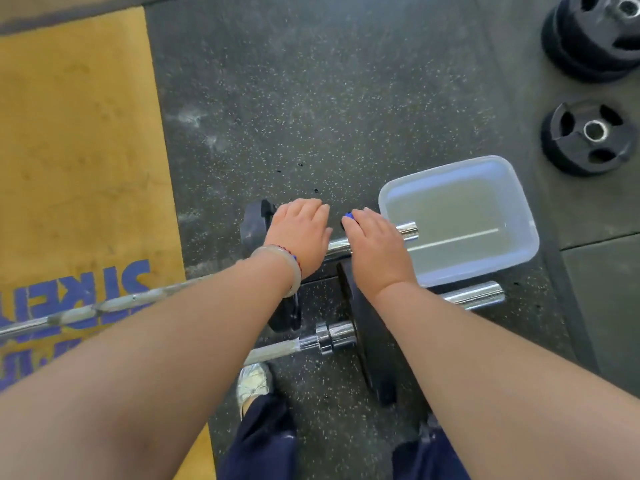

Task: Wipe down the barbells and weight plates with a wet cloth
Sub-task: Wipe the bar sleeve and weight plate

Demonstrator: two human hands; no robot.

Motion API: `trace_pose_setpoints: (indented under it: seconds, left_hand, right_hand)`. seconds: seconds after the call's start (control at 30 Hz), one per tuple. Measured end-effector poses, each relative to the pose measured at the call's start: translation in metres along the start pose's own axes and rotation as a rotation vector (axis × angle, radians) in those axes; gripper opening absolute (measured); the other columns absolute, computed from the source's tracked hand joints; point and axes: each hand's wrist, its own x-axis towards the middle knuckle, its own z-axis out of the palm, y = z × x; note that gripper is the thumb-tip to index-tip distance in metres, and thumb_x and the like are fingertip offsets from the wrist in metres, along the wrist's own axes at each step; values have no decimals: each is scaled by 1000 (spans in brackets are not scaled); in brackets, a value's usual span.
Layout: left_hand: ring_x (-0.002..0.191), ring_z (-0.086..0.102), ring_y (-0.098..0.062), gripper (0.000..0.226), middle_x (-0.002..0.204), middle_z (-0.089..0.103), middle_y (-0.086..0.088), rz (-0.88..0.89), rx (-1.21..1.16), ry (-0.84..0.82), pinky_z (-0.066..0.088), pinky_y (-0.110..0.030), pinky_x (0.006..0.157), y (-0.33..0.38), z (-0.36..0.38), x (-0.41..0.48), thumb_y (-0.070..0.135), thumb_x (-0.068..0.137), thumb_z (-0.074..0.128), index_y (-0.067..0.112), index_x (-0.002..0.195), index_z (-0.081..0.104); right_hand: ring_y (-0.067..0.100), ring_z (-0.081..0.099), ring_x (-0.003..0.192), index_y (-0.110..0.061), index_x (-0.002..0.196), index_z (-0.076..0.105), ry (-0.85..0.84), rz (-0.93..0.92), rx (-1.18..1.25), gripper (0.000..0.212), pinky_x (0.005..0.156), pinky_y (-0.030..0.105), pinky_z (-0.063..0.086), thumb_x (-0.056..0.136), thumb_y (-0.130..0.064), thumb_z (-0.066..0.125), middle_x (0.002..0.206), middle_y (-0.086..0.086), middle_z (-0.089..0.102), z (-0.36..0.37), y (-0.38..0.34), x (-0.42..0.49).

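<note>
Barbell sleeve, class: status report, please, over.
Left hand holds sleeve by plate. Right hand grips blue cloth on sleeve. Tub right by sleeve end.

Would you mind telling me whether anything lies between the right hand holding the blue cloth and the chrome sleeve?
Nothing visible does: the right hand, holding the blue cloth, lies directly on the chrome sleeve. The left hand lies over the stretch nearer the weight plate.

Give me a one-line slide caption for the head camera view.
Left hand grips a chrome barbell sleeve, right hand holds a blue cloth on it, water tub beside.
</note>
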Motion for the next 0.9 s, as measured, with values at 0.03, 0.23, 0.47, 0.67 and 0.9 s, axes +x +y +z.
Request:
trace_pose_setpoints:
  seconds: [0.03,0.23,0.47,0.67,0.9]
  left_hand:
    - [138,26,-20,49,149,32,0,-21,-7,2,19,-35,113,5,4,5,36,102,30,15,146,29]
    - [130,36,-22,44,143,40,-3,-199,-110,-1,30,-35,109,31,44,33,34,102,30,13,139,38]
    - [120,46,-27,38,131,52,-6,-242,-246,-21,38,-40,99,43,135,60,31,102,31,11,124,56]
    - [73,51,-23,31,76,55,5,-293,-107,174,31,-34,63,33,183,53,29,96,26,22,75,47]
    - [64,35,-16,30,69,39,11,-313,-6,458,21,-31,62,32,205,66,34,94,20,25,72,39]
  right_hand:
    - [40,61,108,4,110,64,11,-6,-4,49,91,51,47,63,13,71,112,21,65,1,13,2]
    - [36,47,127,1,128,55,-109,-51,-18,53,106,45,35,76,15,55,133,18,54,18,76,0]
    - [37,49,123,0,125,57,-111,-124,-8,50,104,42,36,77,13,54,129,18,55,88,126,0]
    - [36,59,108,-5,108,66,167,-182,-16,35,92,43,46,74,3,64,113,14,64,165,143,4]
    - [28,49,89,-13,94,69,534,-243,-91,17,82,37,35,78,-13,66,95,8,64,195,152,21]
